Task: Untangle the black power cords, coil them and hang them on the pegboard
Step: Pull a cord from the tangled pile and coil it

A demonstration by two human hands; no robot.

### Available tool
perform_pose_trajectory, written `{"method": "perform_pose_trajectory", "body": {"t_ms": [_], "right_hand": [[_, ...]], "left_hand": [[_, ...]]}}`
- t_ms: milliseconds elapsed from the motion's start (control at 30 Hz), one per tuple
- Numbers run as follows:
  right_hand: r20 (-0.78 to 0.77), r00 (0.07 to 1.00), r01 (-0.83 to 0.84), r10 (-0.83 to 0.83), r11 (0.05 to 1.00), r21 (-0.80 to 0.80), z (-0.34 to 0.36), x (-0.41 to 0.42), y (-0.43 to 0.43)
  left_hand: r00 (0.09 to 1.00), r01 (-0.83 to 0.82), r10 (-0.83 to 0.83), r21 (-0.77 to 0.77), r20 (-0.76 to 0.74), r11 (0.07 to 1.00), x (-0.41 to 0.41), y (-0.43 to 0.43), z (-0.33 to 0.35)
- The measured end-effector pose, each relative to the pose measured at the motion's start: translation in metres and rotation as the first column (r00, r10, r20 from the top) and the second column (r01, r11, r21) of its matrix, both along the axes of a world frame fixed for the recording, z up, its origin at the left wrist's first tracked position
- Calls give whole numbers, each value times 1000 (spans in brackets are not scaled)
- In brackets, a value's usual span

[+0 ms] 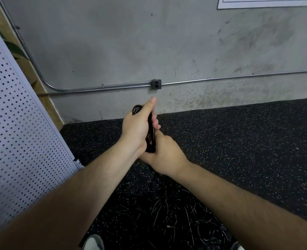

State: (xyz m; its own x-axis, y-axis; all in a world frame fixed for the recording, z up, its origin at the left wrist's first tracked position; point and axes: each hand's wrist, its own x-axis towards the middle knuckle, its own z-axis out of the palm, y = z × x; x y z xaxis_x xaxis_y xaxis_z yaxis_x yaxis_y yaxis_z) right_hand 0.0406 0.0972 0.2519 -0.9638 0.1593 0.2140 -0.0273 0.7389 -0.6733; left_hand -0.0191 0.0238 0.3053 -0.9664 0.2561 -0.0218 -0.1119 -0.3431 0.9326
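The coiled power cord (150, 145) is clamped between both hands at mid-frame. The left hand (137, 130) wraps it from nine o'clock, thumb stretched along it toward twelve and fingers curled over its far side. The right hand (166, 156) grips the coil's lower end from four o'clock. The coil is black, glossy and squeezed into a narrow bundle; one small loop pokes out above the left hand at eleven o'clock. At six o'clock, below the forearms, the tangled cords (167, 213) lie heaped on the speckled rubber floor (248, 141). The white pegboard (13, 123) leans at nine o'clock, well apart from the coil.
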Motion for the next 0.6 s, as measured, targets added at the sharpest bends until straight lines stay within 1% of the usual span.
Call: {"method": "perform_pose_trajectory", "body": {"t_ms": [67,167,233,333,400,467,500,533,600], "right_hand": [[-49,999,15,-14,1000,21,-3,1,-7],[-143,990,24,-8,994,109,-5,3,-12],[-180,983,6,24,986,165,-3,2,-10],[-193,978,-40,83,975,217,0,-1,-1],[-179,979,-63,96,981,182,1,-4,5],[-157,985,-49,65,993,103,2,-7,11],[-143,989,-42,48,998,49,2,-9,14],[-127,991,-40,37,999,-18,1,-10,17],[-106,994,-45,31,990,-137,-1,-11,24]], "left_hand": [[998,-33,34,-21,49,999,0,2,3],[992,-72,75,-33,100,997,-4,4,6],[990,-94,98,-42,99,995,-6,4,8],[992,-90,93,-42,80,995,-9,3,9],[999,0,3,-50,49,999,-10,0,11],[989,149,-149,-48,16,988,-11,-4,14],[981,194,-194,-66,1,979,-12,-6,15],[978,207,-209,-98,-12,973,-13,-10,16],[983,146,-168,-227,-78,963,-15,-14,13]]}}
